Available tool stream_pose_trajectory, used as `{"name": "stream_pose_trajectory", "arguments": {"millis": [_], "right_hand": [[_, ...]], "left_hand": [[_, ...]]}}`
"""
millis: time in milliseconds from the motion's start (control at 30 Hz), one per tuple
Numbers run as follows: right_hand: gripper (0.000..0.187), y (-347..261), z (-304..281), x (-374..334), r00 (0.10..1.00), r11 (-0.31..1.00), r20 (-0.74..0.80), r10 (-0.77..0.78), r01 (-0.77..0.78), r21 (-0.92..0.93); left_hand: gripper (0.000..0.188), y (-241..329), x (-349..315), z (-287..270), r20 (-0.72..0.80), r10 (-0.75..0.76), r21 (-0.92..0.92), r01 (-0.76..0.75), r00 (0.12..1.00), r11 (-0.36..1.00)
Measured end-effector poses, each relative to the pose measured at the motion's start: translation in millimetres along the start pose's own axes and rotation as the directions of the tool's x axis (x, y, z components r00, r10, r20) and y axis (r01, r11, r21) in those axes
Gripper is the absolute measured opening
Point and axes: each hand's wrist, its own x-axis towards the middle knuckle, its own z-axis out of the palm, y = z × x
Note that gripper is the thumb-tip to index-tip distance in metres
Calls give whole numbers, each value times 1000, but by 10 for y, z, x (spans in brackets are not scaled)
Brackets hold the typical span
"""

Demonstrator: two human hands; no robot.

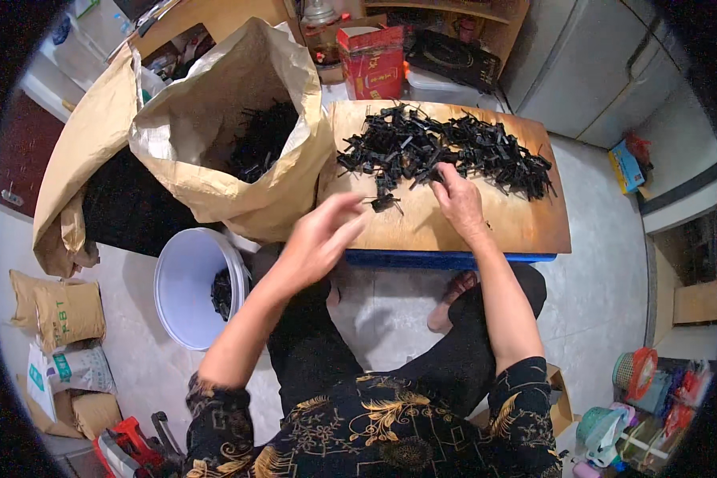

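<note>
Black parts [410, 147] lie heaped at the wooden board's [526, 231] twelve o'clock.
Left hand [319, 243] at eight, fingers half spread; right hand [458, 203] at the heap's six, fingertips bunched; whether either holds anything, I cannot tell.

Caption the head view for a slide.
Right hand at a heap of black parts on a wooden board, left hand near the board's corner, open sack and white bucket alongside.

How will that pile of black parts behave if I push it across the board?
The pile of black parts will probably drag in clumps, since its thin pieces overlap and look tangled. Each looks small and slender, so likely light. Their jutting ends may snag or bend under a hard shove.
</note>
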Motion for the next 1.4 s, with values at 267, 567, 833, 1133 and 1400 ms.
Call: {"name": "stream_pose_trajectory", "arguments": {"millis": [267,567,833,1133,1400], "right_hand": [[31,-250,-120,57,944,944,-14,-330,330,-35],[35,-351,-170,117,899,896,33,-437,438,-66],[32,-336,-23,135,981,957,10,-193,186,222],[38,-432,15,158,891,607,435,130,-418,676],[33,-456,53,195,885,552,437,161,-447,704]], "left_hand": [[38,-393,1034,480,466,-250,-451,471,849,758],[40,-457,1040,424,551,-128,-643,517,825,565],[38,-474,990,489,279,-239,-591,363,930,721],[34,-505,1014,578,130,-162,-442,203,978,874],[32,-602,1057,689,22,-71,-329,74,997,941]]}}
